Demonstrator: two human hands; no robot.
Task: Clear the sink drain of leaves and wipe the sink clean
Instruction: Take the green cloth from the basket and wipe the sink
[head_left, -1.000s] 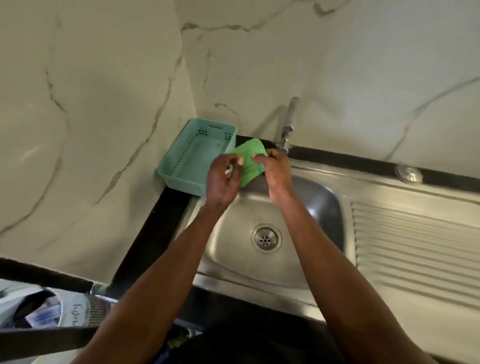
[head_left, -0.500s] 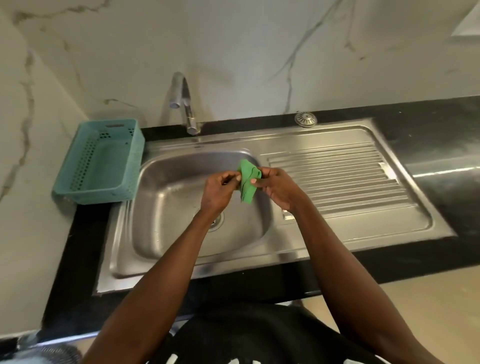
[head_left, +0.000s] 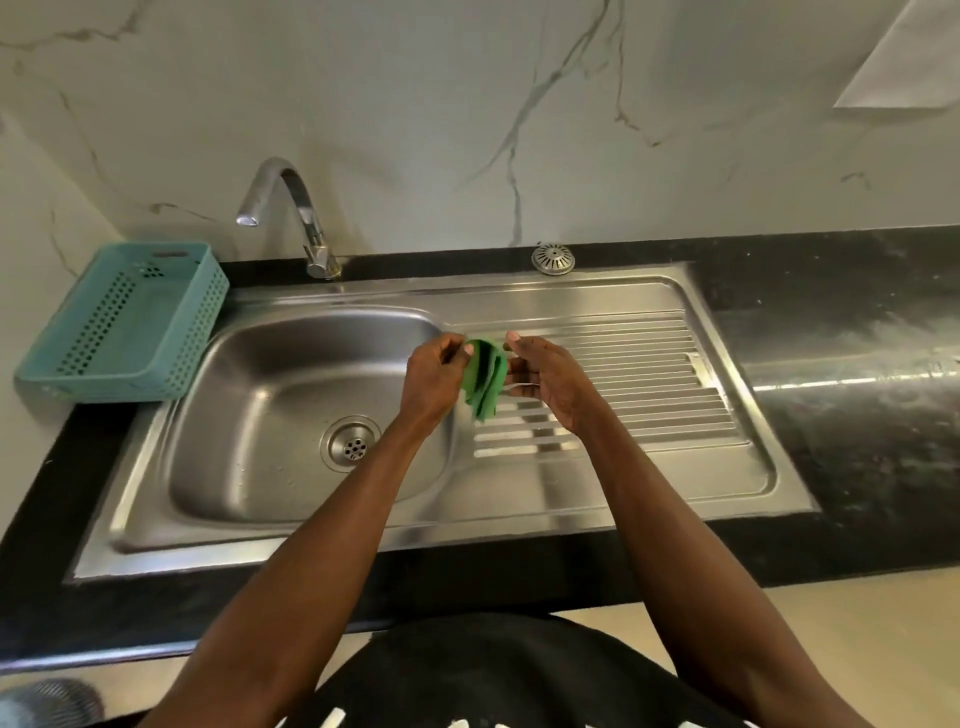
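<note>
Left hand (head_left: 434, 376) and right hand (head_left: 545, 376) pinch the green cloth (head_left: 485, 376) above the sink's (head_left: 291, 499) right rim. Likely soft, light, limp; grip folded edges.

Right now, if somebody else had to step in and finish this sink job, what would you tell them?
Left hand and right hand together pinch a folded green cloth, held in the air over the edge between basin and ribbed draining board.
The drain shows no leaves.
The teal basket sits left of the sink.
Done: drain looks clear.
Left: whether wiping is finished cannot be told; check the basin and draining board.
</note>
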